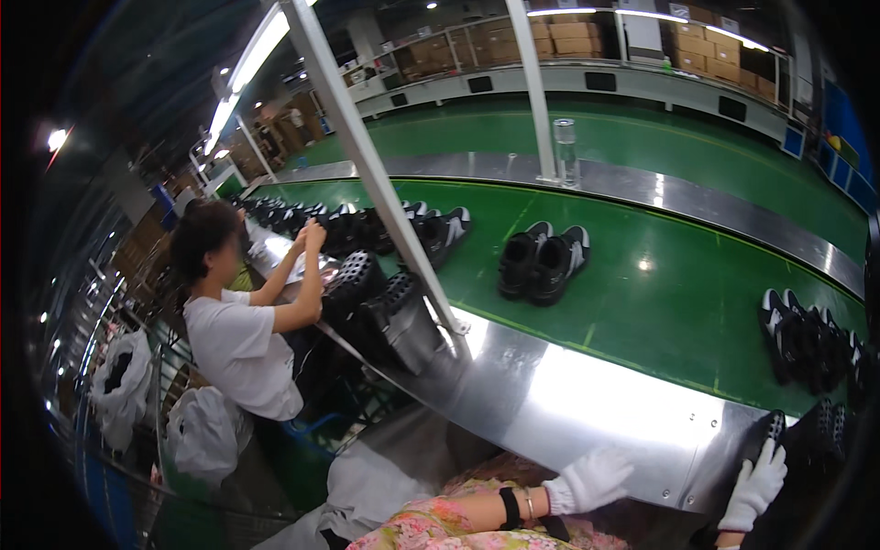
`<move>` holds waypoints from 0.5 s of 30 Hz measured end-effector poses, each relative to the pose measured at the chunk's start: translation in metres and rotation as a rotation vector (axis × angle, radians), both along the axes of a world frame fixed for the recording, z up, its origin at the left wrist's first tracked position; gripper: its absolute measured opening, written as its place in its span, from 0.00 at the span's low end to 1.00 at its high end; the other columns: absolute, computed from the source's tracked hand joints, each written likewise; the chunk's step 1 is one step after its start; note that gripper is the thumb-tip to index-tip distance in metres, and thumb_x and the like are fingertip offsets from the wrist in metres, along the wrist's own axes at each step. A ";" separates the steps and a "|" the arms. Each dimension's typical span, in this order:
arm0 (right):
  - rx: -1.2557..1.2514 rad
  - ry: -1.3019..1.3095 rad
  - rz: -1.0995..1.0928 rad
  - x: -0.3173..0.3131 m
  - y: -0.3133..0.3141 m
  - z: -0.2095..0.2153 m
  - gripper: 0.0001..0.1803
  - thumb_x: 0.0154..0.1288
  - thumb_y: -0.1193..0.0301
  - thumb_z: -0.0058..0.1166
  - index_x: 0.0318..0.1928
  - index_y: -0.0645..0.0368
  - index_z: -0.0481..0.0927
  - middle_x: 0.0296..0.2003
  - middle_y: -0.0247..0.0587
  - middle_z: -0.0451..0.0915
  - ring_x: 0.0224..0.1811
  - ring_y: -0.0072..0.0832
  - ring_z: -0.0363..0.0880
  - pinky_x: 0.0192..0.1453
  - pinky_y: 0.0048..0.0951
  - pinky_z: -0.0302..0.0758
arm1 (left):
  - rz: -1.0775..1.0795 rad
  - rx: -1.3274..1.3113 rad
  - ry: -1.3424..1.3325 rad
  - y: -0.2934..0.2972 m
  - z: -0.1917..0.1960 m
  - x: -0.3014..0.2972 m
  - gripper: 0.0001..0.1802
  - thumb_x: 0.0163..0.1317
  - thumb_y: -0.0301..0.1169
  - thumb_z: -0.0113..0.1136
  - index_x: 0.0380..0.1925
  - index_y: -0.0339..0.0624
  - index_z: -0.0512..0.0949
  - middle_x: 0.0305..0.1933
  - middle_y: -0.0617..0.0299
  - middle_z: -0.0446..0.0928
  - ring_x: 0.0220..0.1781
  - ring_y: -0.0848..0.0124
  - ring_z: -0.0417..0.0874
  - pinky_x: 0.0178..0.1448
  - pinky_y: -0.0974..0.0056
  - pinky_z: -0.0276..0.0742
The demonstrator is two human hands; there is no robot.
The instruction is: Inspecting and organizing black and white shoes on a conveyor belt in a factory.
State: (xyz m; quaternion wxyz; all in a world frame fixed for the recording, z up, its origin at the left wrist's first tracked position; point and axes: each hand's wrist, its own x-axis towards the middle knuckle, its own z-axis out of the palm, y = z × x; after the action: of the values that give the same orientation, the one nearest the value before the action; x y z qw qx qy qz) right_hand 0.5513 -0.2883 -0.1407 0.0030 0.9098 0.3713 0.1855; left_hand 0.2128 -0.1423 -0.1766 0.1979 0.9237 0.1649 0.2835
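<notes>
A black shoe (768, 434) with a perforated, studded-looking sole lies at the near right edge of the steel bench (587, 403), sole facing up and tilted toward the viewer, its toe pointing away. The white-gloved right hand (755, 488) reaches up to it, fingers (768, 460) touching its near end. More black shoes lie just beside it on the right.

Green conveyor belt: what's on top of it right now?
On the green conveyor belt: one pair of black shoes mid-belt, a cluster of black shoes at right, more by the co-worker. Posts hide some.
</notes>
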 end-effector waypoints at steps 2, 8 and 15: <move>0.006 0.000 -0.005 0.022 -0.007 -0.005 0.40 0.54 0.67 0.70 0.69 0.51 0.68 0.66 0.50 0.69 0.56 0.49 0.74 0.57 0.47 0.77 | 0.151 0.051 -0.010 0.016 0.009 -0.027 0.18 0.55 0.38 0.66 0.41 0.38 0.77 0.47 0.49 0.76 0.55 0.51 0.77 0.62 0.50 0.74; 0.022 0.037 0.012 0.029 -0.008 0.009 0.35 0.63 0.68 0.64 0.70 0.53 0.68 0.66 0.53 0.69 0.56 0.51 0.74 0.60 0.47 0.75 | 0.638 0.136 0.035 0.070 0.029 -0.104 0.11 0.56 0.34 0.64 0.35 0.41 0.76 0.40 0.53 0.77 0.46 0.51 0.79 0.50 0.49 0.75; -0.069 -0.076 0.054 -0.017 0.012 0.065 0.26 0.74 0.50 0.51 0.66 0.44 0.75 0.62 0.47 0.75 0.54 0.46 0.79 0.56 0.49 0.77 | 0.714 0.155 -0.001 0.062 0.031 -0.108 0.09 0.59 0.34 0.60 0.34 0.41 0.75 0.41 0.52 0.77 0.47 0.50 0.78 0.51 0.49 0.75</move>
State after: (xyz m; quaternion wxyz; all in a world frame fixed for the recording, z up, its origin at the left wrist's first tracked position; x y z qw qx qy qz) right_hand 0.5345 -0.2765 -0.0758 0.0432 0.8911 0.4016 0.2070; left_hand 0.1044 -0.0802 -0.1453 0.0159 0.8200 0.4549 0.3468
